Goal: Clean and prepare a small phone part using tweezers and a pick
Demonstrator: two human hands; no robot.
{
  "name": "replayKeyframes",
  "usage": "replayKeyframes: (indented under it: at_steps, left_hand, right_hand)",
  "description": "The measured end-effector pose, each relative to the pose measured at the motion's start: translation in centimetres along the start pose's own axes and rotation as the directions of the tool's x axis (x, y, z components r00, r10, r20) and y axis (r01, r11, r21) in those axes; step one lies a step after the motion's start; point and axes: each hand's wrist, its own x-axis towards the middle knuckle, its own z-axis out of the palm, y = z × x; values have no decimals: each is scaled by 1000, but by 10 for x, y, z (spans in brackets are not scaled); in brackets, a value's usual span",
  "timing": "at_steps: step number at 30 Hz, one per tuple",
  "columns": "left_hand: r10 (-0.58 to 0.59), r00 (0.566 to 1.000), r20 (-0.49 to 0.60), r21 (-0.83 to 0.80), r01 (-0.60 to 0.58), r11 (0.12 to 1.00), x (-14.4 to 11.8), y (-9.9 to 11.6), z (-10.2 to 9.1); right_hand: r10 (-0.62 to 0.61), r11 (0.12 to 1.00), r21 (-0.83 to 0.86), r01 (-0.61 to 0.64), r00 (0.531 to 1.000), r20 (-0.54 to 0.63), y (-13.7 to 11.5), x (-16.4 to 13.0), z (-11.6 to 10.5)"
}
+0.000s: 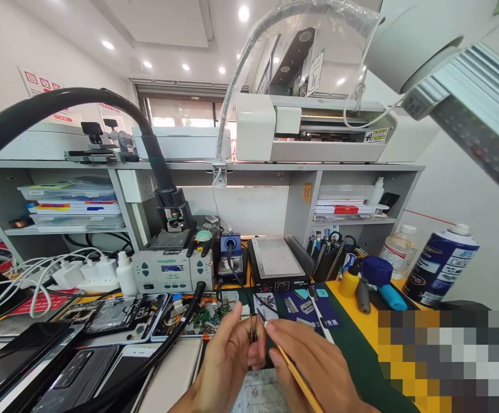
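Note:
My left hand point(232, 344) is raised over the front of the bench, its fingers closed around small dark metal tweezers point(253, 329) with narrow prongs. Close beside it, my right hand point(307, 355) grips a slim tool with a yellow-brown handle point(297, 376), held like a pen. The tool's far end reaches toward the left fingertips; I cannot tell whether it touches the tweezers. Below both hands lies a greyish, marked work surface point(258, 390) on a dark green mat point(361, 367).
Left are phones point(81, 373) and a tray of circuit boards point(215, 315), crossed by a black hose point(176, 332). Behind stand a soldering station point(170, 272) and a hot plate point(277, 261). A white-handled brush point(320, 315), bottles and a spray can point(441, 267) are right.

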Motion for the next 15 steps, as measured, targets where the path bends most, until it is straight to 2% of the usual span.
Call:
replayKeyframes:
  at_steps: [15]
  left_hand:
    - [-3,1000,10,9,3,1000,1,-2,-2]
  right_hand:
    - [23,1000,-8,-23,1000,-12,-1,-1,2]
